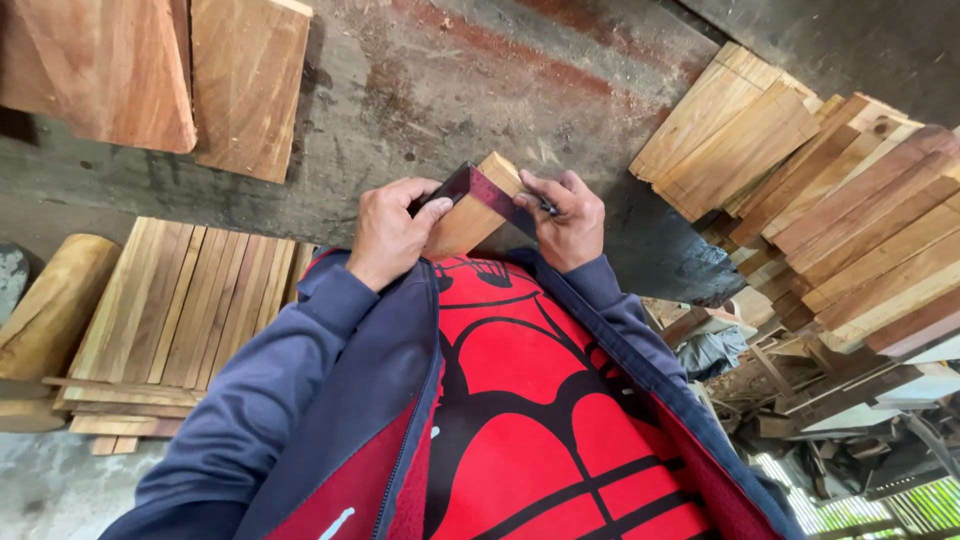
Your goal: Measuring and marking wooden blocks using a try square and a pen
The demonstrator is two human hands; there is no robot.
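Note:
A short block of pale wood rests against my red shirt, its far end pointing away from me. A dark metal try square lies across the block's top. My left hand grips the block and the square's thick end from the left. My right hand holds a thin pencil-like tool against the square's blade on the right side of the block.
A stained grey workbench lies ahead with two wooden boards at its far left. Stacks of wooden slats sit at the right and lower left. A round log lies at far left, clutter at lower right.

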